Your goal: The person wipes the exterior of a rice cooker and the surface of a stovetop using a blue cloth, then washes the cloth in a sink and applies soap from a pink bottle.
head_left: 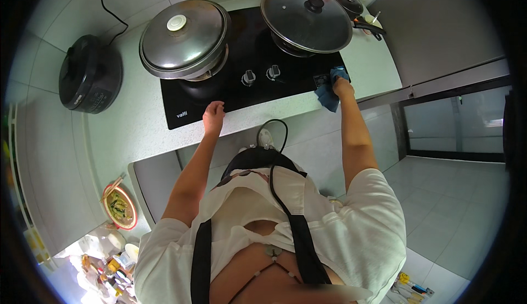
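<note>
A folded blue cloth (328, 96) is bunched under my right hand (343, 88), whose fingers close on it at the right front corner of the black gas hob (241, 46). Part of the cloth hangs over the counter's front edge. My left hand (214, 118) rests near the hob's front edge, its fingers curled together with nothing visible in them. Two control knobs, a left knob (248, 78) and a right knob (273, 72), stand between the hands. On the left burner sits a lidded steel pot (184, 35); a wok with a glass lid (304, 21) covers the right one.
A black rice cooker (90, 76) stands on the white counter (123, 128) at the left, its cord running to a wall socket. A small lidded pan (348, 1) is at the back right, beside a grey cabinet side (439, 29). Farther left is a bowl of food (121, 208) with chopsticks.
</note>
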`<act>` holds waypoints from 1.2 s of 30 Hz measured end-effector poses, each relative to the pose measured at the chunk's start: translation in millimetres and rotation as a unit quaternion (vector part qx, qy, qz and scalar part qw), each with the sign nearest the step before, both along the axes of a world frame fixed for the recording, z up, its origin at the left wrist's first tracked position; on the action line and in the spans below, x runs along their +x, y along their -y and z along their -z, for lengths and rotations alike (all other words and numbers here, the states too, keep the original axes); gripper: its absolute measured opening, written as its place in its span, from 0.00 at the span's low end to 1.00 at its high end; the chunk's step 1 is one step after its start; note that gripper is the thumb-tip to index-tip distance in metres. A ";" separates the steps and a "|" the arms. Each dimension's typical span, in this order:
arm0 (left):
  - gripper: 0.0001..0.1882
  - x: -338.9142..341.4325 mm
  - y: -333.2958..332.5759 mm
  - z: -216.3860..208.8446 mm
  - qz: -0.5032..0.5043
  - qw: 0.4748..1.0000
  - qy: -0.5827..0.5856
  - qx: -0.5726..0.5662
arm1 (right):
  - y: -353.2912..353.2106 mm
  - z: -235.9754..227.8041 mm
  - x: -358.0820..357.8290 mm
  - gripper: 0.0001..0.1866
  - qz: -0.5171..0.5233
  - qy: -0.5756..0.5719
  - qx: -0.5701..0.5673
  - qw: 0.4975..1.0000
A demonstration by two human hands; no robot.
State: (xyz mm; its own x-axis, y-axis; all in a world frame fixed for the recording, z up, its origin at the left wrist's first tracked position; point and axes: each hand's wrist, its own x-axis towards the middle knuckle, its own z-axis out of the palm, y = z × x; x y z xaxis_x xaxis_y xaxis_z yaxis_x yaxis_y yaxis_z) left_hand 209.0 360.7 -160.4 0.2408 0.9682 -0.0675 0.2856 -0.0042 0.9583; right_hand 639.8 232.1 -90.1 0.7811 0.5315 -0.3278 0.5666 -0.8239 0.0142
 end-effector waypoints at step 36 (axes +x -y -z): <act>0.09 171.9 71.2 -28.1 -0.018 0.998 -0.024 0.051 | 53.5 42.1 146.4 0.27 -0.016 -0.019 0.374 0.927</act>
State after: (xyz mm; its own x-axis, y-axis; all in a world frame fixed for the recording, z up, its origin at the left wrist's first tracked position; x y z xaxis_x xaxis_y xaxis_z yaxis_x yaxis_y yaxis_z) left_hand 380.8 289.5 -132.3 0.2044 0.9787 0.0215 0.3332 -0.0902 0.9385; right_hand 786.2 178.5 -132.1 0.7563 0.6440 0.1150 0.5797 -0.5783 -0.5741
